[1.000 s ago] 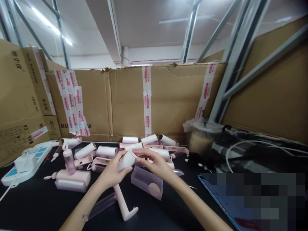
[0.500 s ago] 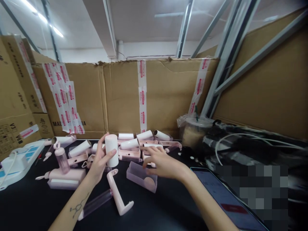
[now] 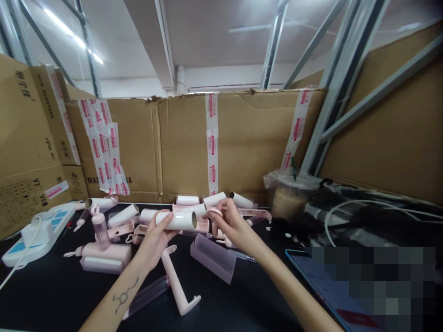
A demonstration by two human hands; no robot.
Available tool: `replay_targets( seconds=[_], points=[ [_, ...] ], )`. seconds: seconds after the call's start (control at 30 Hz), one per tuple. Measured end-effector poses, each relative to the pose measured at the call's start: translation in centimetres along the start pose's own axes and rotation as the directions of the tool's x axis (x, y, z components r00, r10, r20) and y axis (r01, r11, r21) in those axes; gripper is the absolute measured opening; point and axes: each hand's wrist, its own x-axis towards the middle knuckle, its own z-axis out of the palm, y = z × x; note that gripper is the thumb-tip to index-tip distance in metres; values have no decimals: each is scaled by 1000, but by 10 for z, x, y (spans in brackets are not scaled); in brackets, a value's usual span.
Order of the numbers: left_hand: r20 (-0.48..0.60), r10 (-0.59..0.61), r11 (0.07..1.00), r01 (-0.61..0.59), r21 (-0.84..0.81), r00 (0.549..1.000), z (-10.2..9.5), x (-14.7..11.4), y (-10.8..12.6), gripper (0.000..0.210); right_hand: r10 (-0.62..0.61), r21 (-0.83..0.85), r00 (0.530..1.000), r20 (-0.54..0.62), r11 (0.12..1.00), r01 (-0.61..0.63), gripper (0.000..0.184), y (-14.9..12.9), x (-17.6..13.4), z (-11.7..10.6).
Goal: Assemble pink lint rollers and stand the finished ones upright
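Observation:
My left hand [image 3: 154,242] is closed around a white lint roller refill roll [image 3: 178,221], held level above the table with its hollow cardboard end facing right. A small round pink cap [image 3: 215,211] is pinched in my right hand [image 3: 226,221], just to the right of that open end and apart from it. Below my hands lie a translucent purple box-shaped cover [image 3: 212,258] and a pink L-shaped handle [image 3: 175,281]. A clear tube [image 3: 148,297] rests by the handle.
More white rolls [image 3: 123,216] and pink parts crowd the back. At left are a small pink bottle-shaped roller [image 3: 100,230] and a white power strip [image 3: 48,240]. A drink cup [image 3: 287,196], a phone [image 3: 321,286] and dark plastic bags [image 3: 346,216] stand or lie at right.
My right hand has picked the round pink cap out of the purple cover and raised it. My left hand has tipped the roll from upright to level. The view has shifted slightly.

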Motion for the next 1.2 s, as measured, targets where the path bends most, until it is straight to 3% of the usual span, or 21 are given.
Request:
replay_targets(
  seconds=[0.07,0.1,0.17,0.27,0.43,0.6,0.8,0.9,1.03,1.07,1.13,1.2],
  points=[
    [19,-72,997,72,19,997,2,-2,-4,34,7,111,989,-149,994,10,37,-2,-2,19],
    [26,-111,993,110,37,993,2,-2,-6,36,8,121,986,-164,993,12,41,-2,-5,30],
    [26,-166,984,164,75,986,3,-4,-10,42,21,110,992,-121,994,-8,50,0,-11,49],
    [24,-154,981,150,126,988,4,-5,-14,44,22,75,998,-66,997,-17,63,3,-16,64],
    [48,-150,968,137,208,987,6,-6,-16,44,-35,36,996,-88,999,38,69,4,-15,62],
    [-55,-66,934,81,347,996,5,-8,-16,47,47,125,997,-55,991,-40,65,-1,-17,64],
    [-35,-21,886,35,463,999,4,-8,-11,46,-27,39,995,-96,999,31,69,-2,-16,61],
    [-50,17,820,15,572,999,2,-3,-6,52,17,101,1000,-18,995,-15,59,4,-11,51],
    [33,138,644,-115,756,990,-5,6,4,63,48,189,987,154,979,-77,52,17,-2,39],
    [40,211,548,-152,823,977,-8,6,8,66,54,217,986,160,972,-88,50,19,1,35],
    [86,330,271,-182,945,940,-15,4,17,66,80,261,990,117,959,-108,48,19,5,27],
    [177,263,-6,-182,983,948,-22,-1,25,55,127,285,992,28,950,-130,48,15,8,16]
  ],
)
